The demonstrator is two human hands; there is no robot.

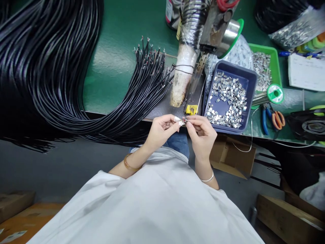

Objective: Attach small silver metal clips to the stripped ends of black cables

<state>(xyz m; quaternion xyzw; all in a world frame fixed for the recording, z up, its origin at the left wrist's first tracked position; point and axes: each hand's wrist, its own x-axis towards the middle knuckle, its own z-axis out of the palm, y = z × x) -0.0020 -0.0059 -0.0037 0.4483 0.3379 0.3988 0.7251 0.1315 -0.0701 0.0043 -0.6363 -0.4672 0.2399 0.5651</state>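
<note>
My left hand (162, 130) and my right hand (201, 134) meet fingertip to fingertip at the table's front edge. The left thumb and forefinger, one wrapped in white, pinch a small shiny piece (181, 122). The right fingers are pinched on something too small to make out. Just right of my right hand stands a dark blue tray (251, 76) of small metal connectors (235, 98). Behind my hands are a yellow piece (191, 109) and a stained white tube (183, 73). A bundle of black cables (122, 115) with stripped ends lies to the left.
Farther right are a green tray (275, 64) with metal parts, a solder spool (275, 94), pliers with blue and orange handles (278, 120) and white paper (306, 73). A large spool (232, 39) stands at the back. Cardboard boxes (232, 156) lie below the table.
</note>
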